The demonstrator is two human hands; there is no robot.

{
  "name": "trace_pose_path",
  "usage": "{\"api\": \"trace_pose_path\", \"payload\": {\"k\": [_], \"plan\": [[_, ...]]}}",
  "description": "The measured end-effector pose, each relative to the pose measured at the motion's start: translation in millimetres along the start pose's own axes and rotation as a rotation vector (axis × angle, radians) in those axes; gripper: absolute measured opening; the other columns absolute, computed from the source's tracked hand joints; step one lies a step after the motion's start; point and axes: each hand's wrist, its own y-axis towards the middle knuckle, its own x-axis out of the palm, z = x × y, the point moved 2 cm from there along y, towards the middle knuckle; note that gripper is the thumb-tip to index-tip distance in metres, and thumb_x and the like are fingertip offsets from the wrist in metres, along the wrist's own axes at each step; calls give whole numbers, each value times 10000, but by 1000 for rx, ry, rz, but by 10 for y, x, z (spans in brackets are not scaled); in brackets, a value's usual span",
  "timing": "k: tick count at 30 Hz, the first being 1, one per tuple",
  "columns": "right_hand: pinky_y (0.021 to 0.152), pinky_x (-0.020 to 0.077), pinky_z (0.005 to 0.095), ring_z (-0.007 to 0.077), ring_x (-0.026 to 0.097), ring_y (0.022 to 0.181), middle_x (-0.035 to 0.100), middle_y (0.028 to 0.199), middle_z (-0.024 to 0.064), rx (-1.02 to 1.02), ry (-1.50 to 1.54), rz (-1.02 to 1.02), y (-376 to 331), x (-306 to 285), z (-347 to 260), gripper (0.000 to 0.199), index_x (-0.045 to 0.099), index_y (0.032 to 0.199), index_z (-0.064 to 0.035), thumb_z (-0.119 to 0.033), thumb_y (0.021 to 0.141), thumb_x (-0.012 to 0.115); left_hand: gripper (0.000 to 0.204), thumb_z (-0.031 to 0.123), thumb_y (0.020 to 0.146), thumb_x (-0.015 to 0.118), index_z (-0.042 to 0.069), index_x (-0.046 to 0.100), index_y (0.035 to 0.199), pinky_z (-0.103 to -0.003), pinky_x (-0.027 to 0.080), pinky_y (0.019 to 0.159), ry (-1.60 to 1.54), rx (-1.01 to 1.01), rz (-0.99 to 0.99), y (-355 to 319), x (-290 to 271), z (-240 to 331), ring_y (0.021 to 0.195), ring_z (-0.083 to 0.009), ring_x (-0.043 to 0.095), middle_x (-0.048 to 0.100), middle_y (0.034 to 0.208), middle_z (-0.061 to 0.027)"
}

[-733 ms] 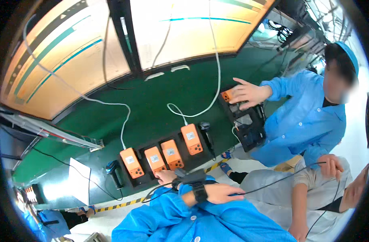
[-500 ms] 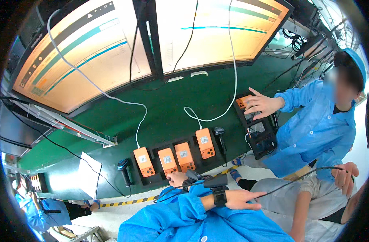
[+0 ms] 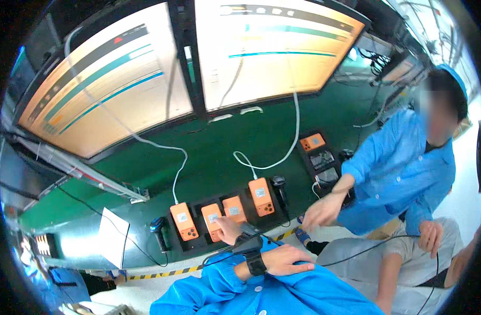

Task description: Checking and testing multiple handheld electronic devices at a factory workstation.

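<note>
My right grip [image 3: 229, 231] meets the phone [image 3: 210, 217] at 4 o'clock, hold unclear; left grip [image 3: 286, 259] flat, seemingly empty. Probably slick, stiff: pinch sides.

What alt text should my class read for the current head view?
A person's right hand is at the middle two of four orange phones in a black tray on a green table; the left hand points rightward, fingers extended. Two lit monitors stand beyond, and a co-worker in blue is at right.

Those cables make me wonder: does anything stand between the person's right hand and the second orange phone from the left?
Nothing visible does: the right hand overlaps the second phone, though contact is unclear. The white cables run to the outer phones.
</note>
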Motion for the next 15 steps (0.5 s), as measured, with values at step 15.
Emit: {"api": "trace_pose_path", "payload": {"k": [15], "plan": [[731,472,444,327,593,830,605,893,142,-325,-27,400,-44,-165,42,383,587,1061,-95,-162,688,637,259,144,931,486,-1,572,1128,-304,460,866,-428,-41,1003,-1317,-213,-305,984,-165,580,623,1052,-90]]}}
